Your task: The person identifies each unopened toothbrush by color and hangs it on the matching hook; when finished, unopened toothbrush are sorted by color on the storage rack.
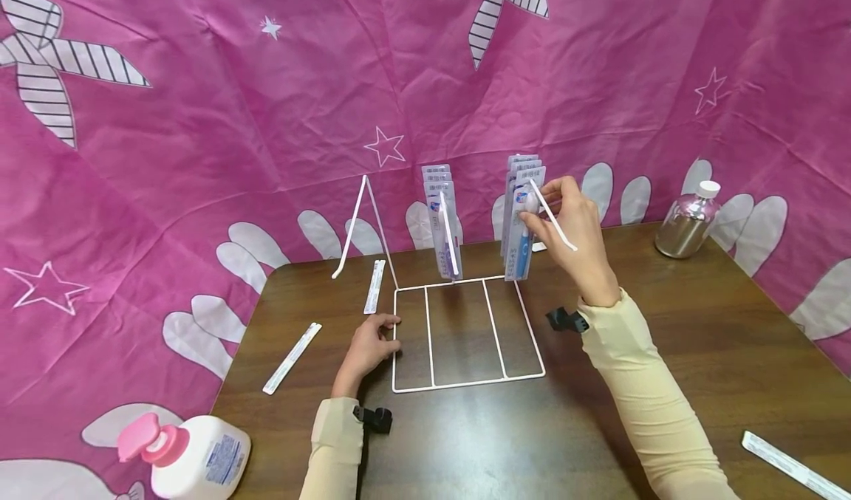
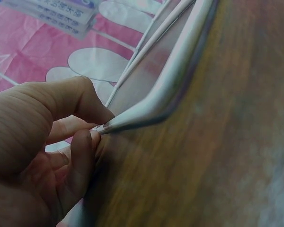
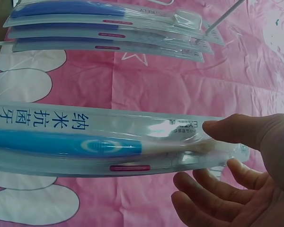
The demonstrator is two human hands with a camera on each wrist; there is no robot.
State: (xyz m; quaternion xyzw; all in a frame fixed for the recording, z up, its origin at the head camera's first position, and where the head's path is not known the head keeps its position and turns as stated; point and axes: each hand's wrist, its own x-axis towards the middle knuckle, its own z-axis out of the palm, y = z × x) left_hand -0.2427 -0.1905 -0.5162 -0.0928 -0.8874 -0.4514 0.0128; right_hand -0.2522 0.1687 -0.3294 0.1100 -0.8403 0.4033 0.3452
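A white wire rack (image 1: 469, 384) stands on the wooden table, with long prongs reaching forward from its upper part. My left hand (image 1: 370, 346) pinches the left side of its base between thumb and fingers. Several packaged toothbrushes hang on the right prong. My right hand (image 1: 577, 227) holds the top of the front one, a blue-handled packaged toothbrush (image 3: 75, 144), with the thumb on its face and fingers at its edge. More toothbrush packs (image 1: 435, 227) hang in a row on the middle prong. Nothing hangs on the left prong (image 1: 350, 230).
Narrow white packs lie left of the rack (image 1: 292, 358), behind my left hand (image 1: 374, 286) and at the front right (image 1: 794, 463). A white pump bottle (image 1: 199, 459) with a pink top is at the front left. A silver bottle (image 1: 685, 223) stands back right, before a pink cloth.
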